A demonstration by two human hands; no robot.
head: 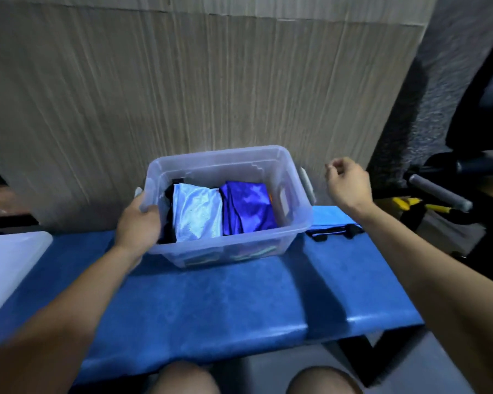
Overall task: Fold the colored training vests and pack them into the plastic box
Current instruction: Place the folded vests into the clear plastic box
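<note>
A clear plastic box (239, 245) stands on the blue padded bench (225, 308). Inside it lie a folded light blue vest (197, 211) and a folded dark blue vest (246, 206) side by side, with dark fabric at the left and a sliver of orange at the right. My left hand (138, 223) grips the box's left rim, fingers curled over the edge. My right hand (347, 182) hovers to the right of the box, clear of its grey handle (307, 183), with its fingers loosely curled and nothing in them.
A white lid or tray (9, 260) lies on the bench at the left. A black strap (333, 231) lies on the bench right of the box. A wood-grain wall stands behind. Gym equipment with a grey padded bar (439, 191) and yellow parts sits at the right.
</note>
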